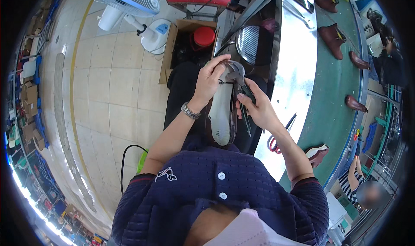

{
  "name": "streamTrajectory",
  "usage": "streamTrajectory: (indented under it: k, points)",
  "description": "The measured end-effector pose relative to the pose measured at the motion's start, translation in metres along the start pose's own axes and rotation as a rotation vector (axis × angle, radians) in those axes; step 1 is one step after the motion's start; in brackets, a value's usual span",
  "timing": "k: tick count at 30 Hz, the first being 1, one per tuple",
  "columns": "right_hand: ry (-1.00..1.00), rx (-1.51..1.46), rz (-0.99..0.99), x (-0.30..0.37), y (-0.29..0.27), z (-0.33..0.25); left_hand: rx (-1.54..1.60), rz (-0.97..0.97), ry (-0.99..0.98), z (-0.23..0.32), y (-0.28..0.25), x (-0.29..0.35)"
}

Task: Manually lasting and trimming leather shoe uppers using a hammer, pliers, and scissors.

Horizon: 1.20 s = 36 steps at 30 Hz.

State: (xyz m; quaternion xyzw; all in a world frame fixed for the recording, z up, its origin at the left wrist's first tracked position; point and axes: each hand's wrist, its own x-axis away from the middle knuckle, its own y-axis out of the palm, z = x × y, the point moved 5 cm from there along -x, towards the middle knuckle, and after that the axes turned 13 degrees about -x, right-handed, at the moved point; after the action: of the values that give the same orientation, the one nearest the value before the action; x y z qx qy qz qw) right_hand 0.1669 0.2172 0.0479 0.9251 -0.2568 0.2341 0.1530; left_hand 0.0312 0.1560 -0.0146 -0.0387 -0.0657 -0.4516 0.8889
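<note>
The shoe (220, 112) lay sole-up along the seated person's lap, its near end close to the shirt (196, 168) and its far end, apparently the toe, between the two hands. The left hand (206, 82) grasped that far end, fingers bent over its edge, while the right hand (258, 109) was wrapped around the handles of the pliers (241, 79), whose curved metal head stood right at the same edge, next to the left fingers. Whether the jaws had bitten on the upper could not be told, since fingers and metal overlapped there. The step in hand looked like working the upper's edge over the sole at the toe, with the left hand steadying and the right supplying the pull. The next move seemed to call for a firm squeeze of the handles and a turn of the wrist to draw the edge inward, the left fingertips keeping clear of the metal and then pressing down any fold. Scissors (291, 123) lay within reach on the metal bench (287, 82) to the right, and beyond it more brown footwear (333, 38) stood or lay on the green belt (335, 84).
</note>
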Motion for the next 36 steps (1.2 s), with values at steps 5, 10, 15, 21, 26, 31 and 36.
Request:
streamTrajectory:
  k: [5,10,15,21,26,31,36]
  points:
    - [0.117,0.178,-0.076,-0.005,-0.007,-0.006,0.395,-0.093,-0.252,-0.008,0.005,-0.013]
    - [0.210,0.076,-0.113,-0.003,-0.010,-0.015,0.312,-0.108,-0.222,-0.013,0.007,-0.019]
    - [0.242,0.119,-0.068,-0.002,-0.011,-0.018,0.357,-0.100,-0.207,-0.008,0.006,-0.021]
    - [0.177,0.401,-0.039,0.001,-0.014,-0.026,0.227,-0.078,-0.164,-0.014,0.008,-0.023]
    - [0.245,0.572,-0.029,-0.002,-0.013,-0.048,-0.029,-0.031,-0.067,-0.009,0.007,-0.022]
    - [-0.298,0.883,0.050,0.003,0.002,-0.078,-0.139,-0.059,0.013,-0.015,0.000,-0.021]
    - [-0.462,1.208,0.238,-0.026,0.000,-0.049,-0.054,-0.284,0.001,-0.013,-0.005,-0.027]
